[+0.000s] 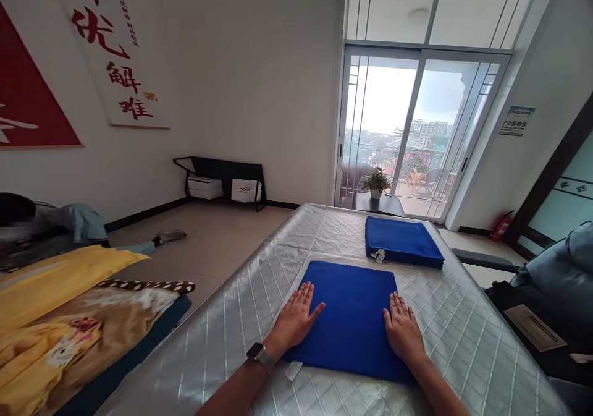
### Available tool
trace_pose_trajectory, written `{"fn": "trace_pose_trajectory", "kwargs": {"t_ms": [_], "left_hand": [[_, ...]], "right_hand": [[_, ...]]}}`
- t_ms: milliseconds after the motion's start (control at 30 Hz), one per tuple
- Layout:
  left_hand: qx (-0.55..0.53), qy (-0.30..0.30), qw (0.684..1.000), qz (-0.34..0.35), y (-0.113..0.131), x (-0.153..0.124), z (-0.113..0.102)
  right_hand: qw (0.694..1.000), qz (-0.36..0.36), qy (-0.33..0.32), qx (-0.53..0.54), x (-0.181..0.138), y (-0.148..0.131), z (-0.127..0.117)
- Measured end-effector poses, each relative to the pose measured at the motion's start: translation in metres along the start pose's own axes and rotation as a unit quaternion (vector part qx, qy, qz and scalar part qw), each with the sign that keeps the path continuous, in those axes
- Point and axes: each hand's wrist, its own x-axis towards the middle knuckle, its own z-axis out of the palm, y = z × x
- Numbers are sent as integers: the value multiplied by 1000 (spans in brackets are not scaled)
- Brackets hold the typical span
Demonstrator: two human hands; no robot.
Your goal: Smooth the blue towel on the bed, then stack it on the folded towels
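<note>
A blue folded cloth lies flat on the silver quilted cover, with a white tag sticking out at its near left corner. My left hand rests flat on its left edge, fingers stretched and thumb apart; a watch is on that wrist. On the right edge lies my right hand, palm down with fingers extended. Neither hand grips anything. Just beyond, toward the right, sits a neat stack of blue folded cloths with white tags at its front left corner.
Yellow and brown blankets are heaped at the left, with a person lying behind them. A potted plant stands on a dark chair beyond the far edge, before the glass sliding doors. Dark bags are at the right.
</note>
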Motion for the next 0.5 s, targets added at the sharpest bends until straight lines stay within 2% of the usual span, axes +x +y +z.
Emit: {"fn": "trace_pose_trajectory", "kwargs": {"t_ms": [167, 333, 500], "left_hand": [[3, 4, 1000, 7, 0, -2, -2], [2, 6, 1000, 14, -4, 1, 6], [10, 28, 1000, 7, -3, 1, 5]], "right_hand": [[1000, 0, -8, -17, -14, -1, -9], [999, -10, -31, -2, -41, -1, -9], [1000, 0, -14, 8, -54, -4, -9]]}}
